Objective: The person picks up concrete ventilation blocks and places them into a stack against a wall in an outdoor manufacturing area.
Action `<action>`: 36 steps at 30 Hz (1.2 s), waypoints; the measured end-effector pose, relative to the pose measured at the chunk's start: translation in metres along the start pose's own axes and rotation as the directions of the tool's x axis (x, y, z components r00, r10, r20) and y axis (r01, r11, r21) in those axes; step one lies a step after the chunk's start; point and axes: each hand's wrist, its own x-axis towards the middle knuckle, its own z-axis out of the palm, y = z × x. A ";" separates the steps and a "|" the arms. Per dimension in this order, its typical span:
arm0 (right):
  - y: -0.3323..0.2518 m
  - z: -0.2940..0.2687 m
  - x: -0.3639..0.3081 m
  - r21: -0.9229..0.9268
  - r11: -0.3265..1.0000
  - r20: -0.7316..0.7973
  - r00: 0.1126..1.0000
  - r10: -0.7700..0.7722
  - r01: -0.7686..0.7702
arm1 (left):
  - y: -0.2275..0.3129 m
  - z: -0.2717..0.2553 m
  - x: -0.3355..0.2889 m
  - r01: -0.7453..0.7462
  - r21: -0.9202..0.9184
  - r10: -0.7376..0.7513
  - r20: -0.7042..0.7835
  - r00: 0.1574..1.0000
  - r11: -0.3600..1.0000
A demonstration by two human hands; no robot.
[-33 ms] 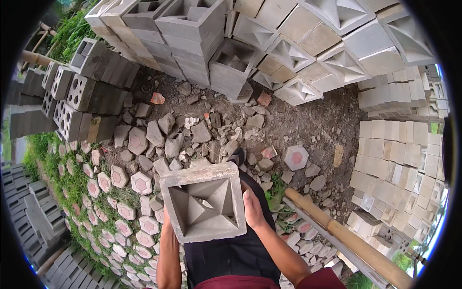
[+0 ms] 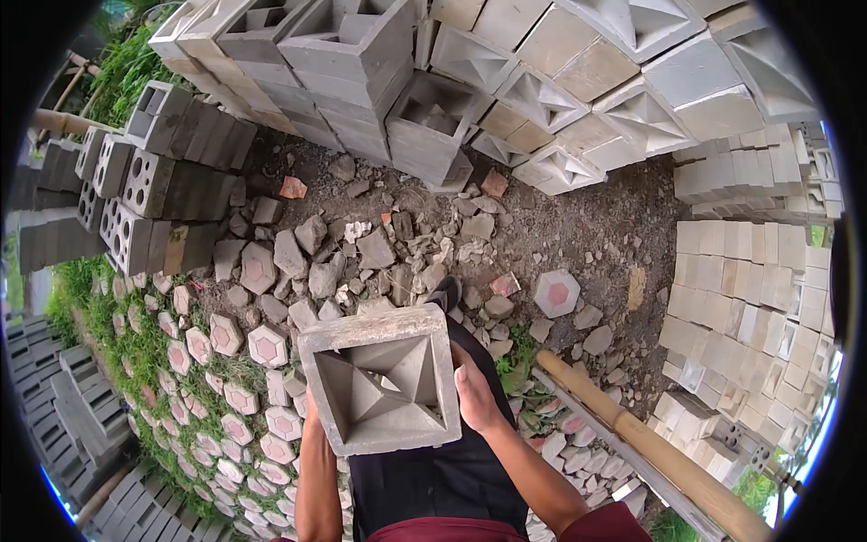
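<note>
A square grey concrete ventilation block [image 2: 397, 443] with slanted inner faces meeting near its centre is held up in front of my body, its patterned side facing me. My right hand [image 2: 474, 396] grips the block's right side, thumb along the edge and the other fingers mostly hidden behind. On the opposite side, my left hand [image 2: 312, 404] supports the block; its fingers are out of sight behind the frame. The block's top edge looks rough and paler than the rest.
Tall stacks of similar blocks [image 2: 433, 117] stand ahead, with hollow bricks [image 2: 149, 181] at left and pale block piles [image 2: 741, 289] at right. Rubble [image 2: 375, 248] and a hexagonal paver [image 2: 557, 294] lie on the dirt. A bamboo pole [image 2: 650, 443] runs along my right; pavers in grass [image 2: 226, 334] cover the left.
</note>
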 end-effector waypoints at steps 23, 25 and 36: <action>-0.084 -0.095 0.181 -0.136 0.931 -0.036 0.941 0.337 -0.338 | 0.149 0.276 0.158 0.007 0.657 -0.222 0.244 0.944 0.754; -0.085 -0.092 0.201 -0.061 0.933 -0.096 0.932 0.349 -0.356 | 0.164 0.286 0.194 -0.033 0.775 -0.257 0.250 0.933 0.632; -0.059 -0.115 0.380 -0.005 0.889 -0.246 0.862 0.444 -0.459 | 0.159 0.362 0.294 0.322 -0.398 -0.275 0.171 0.946 0.859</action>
